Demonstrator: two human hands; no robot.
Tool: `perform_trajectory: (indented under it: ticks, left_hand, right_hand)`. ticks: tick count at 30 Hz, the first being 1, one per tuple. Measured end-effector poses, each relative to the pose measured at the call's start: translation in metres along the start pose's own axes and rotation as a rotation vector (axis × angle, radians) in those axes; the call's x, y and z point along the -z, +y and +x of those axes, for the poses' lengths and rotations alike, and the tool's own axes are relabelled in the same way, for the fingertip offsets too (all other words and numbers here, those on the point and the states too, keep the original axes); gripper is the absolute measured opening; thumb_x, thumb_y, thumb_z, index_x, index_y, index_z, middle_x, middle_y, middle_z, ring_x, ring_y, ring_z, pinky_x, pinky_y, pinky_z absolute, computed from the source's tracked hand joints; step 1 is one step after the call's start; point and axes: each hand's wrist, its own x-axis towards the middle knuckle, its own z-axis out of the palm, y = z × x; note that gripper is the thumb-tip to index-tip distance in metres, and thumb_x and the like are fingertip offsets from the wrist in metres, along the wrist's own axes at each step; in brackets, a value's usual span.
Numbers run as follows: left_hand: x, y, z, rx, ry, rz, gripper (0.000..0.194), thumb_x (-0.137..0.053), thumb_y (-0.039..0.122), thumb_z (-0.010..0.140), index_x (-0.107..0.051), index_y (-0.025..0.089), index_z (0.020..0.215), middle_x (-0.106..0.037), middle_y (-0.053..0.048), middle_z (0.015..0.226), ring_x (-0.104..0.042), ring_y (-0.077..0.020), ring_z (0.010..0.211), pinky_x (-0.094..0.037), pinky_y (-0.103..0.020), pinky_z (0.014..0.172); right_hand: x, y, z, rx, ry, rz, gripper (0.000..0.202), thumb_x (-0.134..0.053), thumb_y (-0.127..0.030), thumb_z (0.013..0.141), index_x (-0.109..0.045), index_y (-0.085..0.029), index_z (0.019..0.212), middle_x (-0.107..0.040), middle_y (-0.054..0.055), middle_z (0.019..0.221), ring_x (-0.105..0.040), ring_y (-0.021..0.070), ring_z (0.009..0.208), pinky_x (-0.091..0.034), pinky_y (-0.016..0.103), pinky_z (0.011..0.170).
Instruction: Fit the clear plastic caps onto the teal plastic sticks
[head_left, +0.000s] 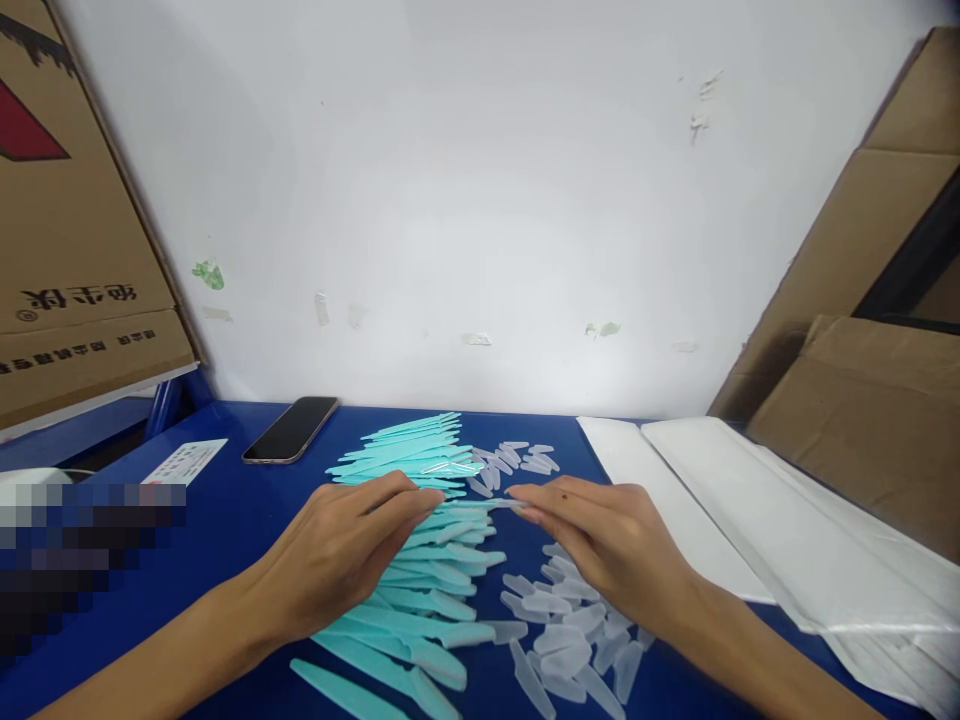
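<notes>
My left hand point(360, 550) is closed in a pinch on a thin turquoise eyebrow razor point(472, 503), held level above the table. At the razor's right end, my right hand point(592, 525) pinches a translucent blade cap point(510, 503). Whether the cap is fully seated cannot be made out. Below and behind my left hand lie many turquoise eyebrow razors point(431, 600), side by side in a long row. Beneath my right hand is a pile of loose translucent caps point(566, 640). A smaller group of caps point(506, 460) lies farther back beside the far razors point(405, 450).
A phone point(292, 430) and a printed card point(187, 460) lie on the blue table point(247, 520) at left. White padded envelopes point(787, 510) are stacked at right. Cardboard boxes point(82, 220) flank both sides, and a white wall point(480, 200) stands behind.
</notes>
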Motion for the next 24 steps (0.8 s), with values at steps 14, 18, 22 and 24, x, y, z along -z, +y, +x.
perform_trajectory:
  ticks: [14,18,22,24]
  left_hand:
    - [0.002,0.006,0.0,-0.039,-0.056,-0.055,0.028,-0.047,0.011,0.104,-0.053,0.019,0.13,-0.066,-0.004,0.093,-0.052,-0.0111,0.061,-0.036,-0.023,0.052]
    - [-0.002,0.009,-0.001,-0.078,-0.049,-0.037,0.031,-0.044,0.008,0.103,-0.052,0.019,0.132,-0.067,-0.004,0.092,-0.057,-0.0115,0.064,-0.039,-0.023,0.053]
    - [-0.004,0.014,-0.001,-0.101,-0.039,-0.025,0.036,-0.044,0.004,0.101,-0.053,0.019,0.133,-0.067,-0.005,0.093,-0.057,-0.0113,0.062,-0.038,-0.024,0.051]
    - [-0.004,0.015,-0.001,-0.109,-0.039,-0.008,0.04,-0.045,0.0,0.098,-0.053,0.018,0.133,-0.067,-0.005,0.094,-0.054,-0.0111,0.061,-0.037,-0.024,0.051]
  right_hand:
    - [-0.001,-0.008,0.0,0.131,0.002,-0.011,0.024,-0.059,-0.015,0.101,-0.066,-0.015,0.124,-0.077,0.003,0.087,-0.068,0.0121,0.067,-0.047,0.022,0.056]
    - [-0.005,-0.013,-0.001,0.144,0.006,0.03,0.024,-0.06,-0.015,0.101,-0.065,-0.015,0.125,-0.079,0.005,0.094,-0.074,0.0132,0.075,-0.052,0.021,0.062]
    - [-0.009,-0.017,-0.002,0.152,0.029,0.018,0.026,-0.062,-0.016,0.101,-0.065,-0.016,0.126,-0.081,0.004,0.099,-0.076,0.0139,0.075,-0.054,0.022,0.059]
    - [-0.009,-0.018,-0.003,0.158,0.039,0.024,0.027,-0.063,-0.015,0.1,-0.064,-0.017,0.127,-0.081,0.003,0.101,-0.077,0.0138,0.075,-0.054,0.022,0.058]
